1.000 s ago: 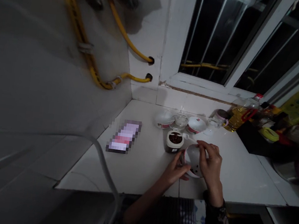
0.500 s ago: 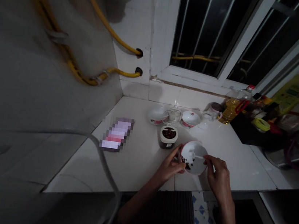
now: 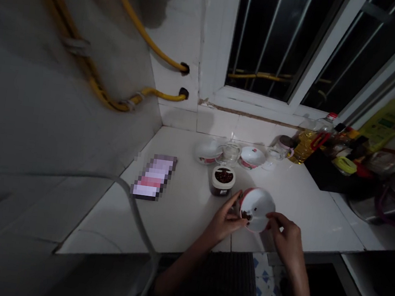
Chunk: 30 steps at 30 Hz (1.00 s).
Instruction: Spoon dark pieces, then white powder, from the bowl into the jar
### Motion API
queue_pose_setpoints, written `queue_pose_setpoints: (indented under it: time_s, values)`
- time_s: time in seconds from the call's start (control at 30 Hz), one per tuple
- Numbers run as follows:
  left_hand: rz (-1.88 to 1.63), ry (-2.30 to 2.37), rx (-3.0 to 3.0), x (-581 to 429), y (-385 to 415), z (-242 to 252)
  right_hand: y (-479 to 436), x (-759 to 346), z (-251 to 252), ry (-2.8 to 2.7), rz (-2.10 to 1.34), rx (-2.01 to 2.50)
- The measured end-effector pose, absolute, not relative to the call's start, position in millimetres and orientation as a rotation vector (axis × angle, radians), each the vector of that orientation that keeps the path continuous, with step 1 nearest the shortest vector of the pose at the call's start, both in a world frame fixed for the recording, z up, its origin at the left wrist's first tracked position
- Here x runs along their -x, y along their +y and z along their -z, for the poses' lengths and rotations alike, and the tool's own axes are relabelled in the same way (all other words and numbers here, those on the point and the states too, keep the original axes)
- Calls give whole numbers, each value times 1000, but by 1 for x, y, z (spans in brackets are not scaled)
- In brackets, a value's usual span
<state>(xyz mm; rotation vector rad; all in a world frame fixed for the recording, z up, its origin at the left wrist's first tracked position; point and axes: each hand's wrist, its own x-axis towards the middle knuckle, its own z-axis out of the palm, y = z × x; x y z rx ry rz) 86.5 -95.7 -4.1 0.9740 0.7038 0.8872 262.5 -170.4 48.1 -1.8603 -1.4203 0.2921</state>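
My left hand [image 3: 226, 220] is closed on the rim and side of a white bowl [image 3: 261, 206] with a pinkish-red outside, tilted above the counter. Small dark reddish pieces [image 3: 246, 215] lie in the bowl's lower left, with a few loose bits further in. Pinched in my right hand [image 3: 285, 232], at the bowl's right rim, is a white spoon [image 3: 254, 217] whose head reaches among the pieces. Just behind the bowl stands a square-topped container [image 3: 221, 186] filled with dark red pieces; what exactly they are is too small to tell.
Two flowered bowls, one at left [image 3: 206, 155] and one at right [image 3: 252, 157], flank a glass jar [image 3: 231, 152] along the wall. A glass pitcher [image 3: 280, 149] and an oil bottle [image 3: 307, 142] stand farther right. A blurred phone [image 3: 153, 177] lies left. A grey hose [image 3: 140, 218] crosses the counter's front left.
The spoon has moved down and left within the bowl, toward the dark pieces, which are now more gathered at the lower left. The bowl has shifted slightly right.
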Motion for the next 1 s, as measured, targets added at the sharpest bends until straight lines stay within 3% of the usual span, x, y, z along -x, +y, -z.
queue_pose_setpoints:
  time_s: [0.33, 1.0]
  values:
    - [-951, 709, -1019, -87, -97, 5, -158, -248, -41, -910, -715, 1551]
    - [-860, 730, -821, -87, -92, 7, -156, -252, -44, -864, -683, 1414]
